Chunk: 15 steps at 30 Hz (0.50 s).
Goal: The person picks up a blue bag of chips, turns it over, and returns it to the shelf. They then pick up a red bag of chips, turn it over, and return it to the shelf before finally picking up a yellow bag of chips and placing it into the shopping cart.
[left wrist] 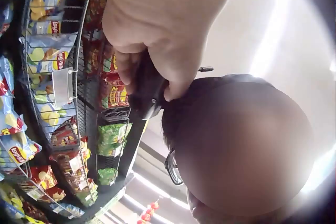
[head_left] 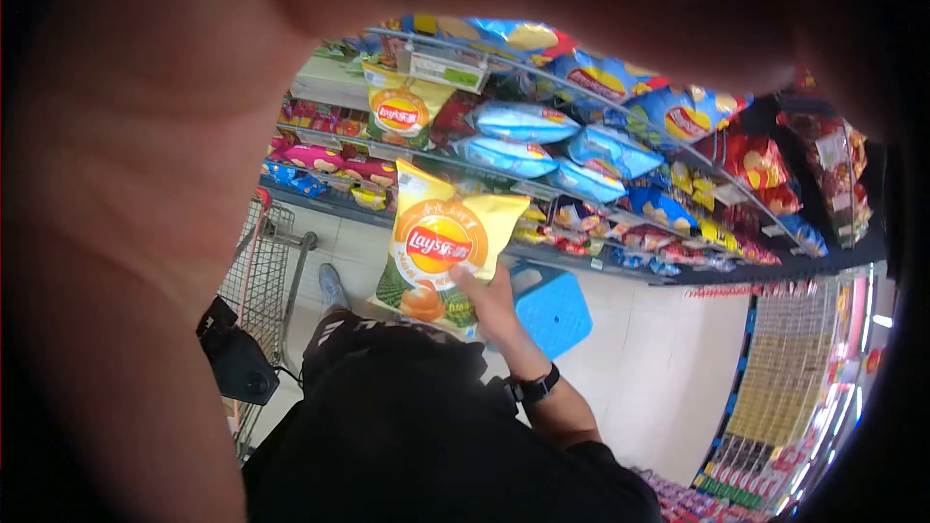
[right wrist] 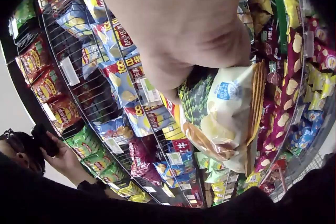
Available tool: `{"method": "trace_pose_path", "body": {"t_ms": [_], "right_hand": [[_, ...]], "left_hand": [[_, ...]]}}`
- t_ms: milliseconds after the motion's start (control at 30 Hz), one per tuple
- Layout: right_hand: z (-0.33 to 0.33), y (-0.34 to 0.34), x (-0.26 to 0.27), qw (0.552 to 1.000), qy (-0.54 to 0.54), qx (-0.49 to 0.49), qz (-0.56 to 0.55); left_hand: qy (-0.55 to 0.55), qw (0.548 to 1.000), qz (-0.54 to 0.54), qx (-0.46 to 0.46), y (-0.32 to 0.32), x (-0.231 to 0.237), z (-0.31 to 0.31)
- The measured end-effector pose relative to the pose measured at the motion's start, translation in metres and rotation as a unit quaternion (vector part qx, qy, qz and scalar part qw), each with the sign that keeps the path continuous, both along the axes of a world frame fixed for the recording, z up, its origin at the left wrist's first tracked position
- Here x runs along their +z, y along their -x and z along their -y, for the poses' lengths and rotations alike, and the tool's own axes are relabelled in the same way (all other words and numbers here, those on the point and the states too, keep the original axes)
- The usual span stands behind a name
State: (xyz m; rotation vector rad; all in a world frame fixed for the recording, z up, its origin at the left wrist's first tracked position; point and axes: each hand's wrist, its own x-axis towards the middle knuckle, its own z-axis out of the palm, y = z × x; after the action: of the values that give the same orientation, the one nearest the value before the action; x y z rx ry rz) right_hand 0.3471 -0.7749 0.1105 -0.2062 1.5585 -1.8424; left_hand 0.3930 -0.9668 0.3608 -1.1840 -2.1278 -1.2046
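My right hand [head_left: 486,302] holds a yellow and green Lay's chip bag [head_left: 426,242] by its lower right side, thumb on the front. In the right wrist view the same bag [right wrist: 223,113] hangs beneath the right hand [right wrist: 184,40]; most fingertips are hidden. My left hand [head_left: 145,232] looms very close to the head camera, blurred, framing the view at left and top. The left wrist view shows the left hand [left wrist: 157,24] with fingers and thumb gripping a small black device [left wrist: 148,85] at the side of the head.
Shelves [head_left: 542,73] packed with chip bags run across the front. A similar yellow bag [head_left: 399,108] stands on them. Below are a blue stool [head_left: 557,315] and, to the left, a wire shopping cart [head_left: 254,252]. Another stocked shelf [head_left: 785,368] stands at right.
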Motion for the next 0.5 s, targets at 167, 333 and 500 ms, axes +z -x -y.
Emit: {"method": "trace_pose_path", "body": {"t_ms": [167, 333, 500], "right_hand": [[-0.001, 0.002, -0.006, 1.0, 0.014, -0.002, 0.014], [0.001, 0.003, -0.008, 1.0, 0.025, 0.012, 0.009], [0.003, 0.006, -0.005, 0.999, 0.029, 0.025, -0.001]], "left_hand": [[0.003, 1.0, -0.02, 0.018, -0.011, 0.009, 0.003], [-0.012, 0.998, -0.041, 0.041, -0.023, 0.016, 0.007], [-0.057, 0.992, -0.066, 0.091, -0.055, 0.025, 0.038]]}}
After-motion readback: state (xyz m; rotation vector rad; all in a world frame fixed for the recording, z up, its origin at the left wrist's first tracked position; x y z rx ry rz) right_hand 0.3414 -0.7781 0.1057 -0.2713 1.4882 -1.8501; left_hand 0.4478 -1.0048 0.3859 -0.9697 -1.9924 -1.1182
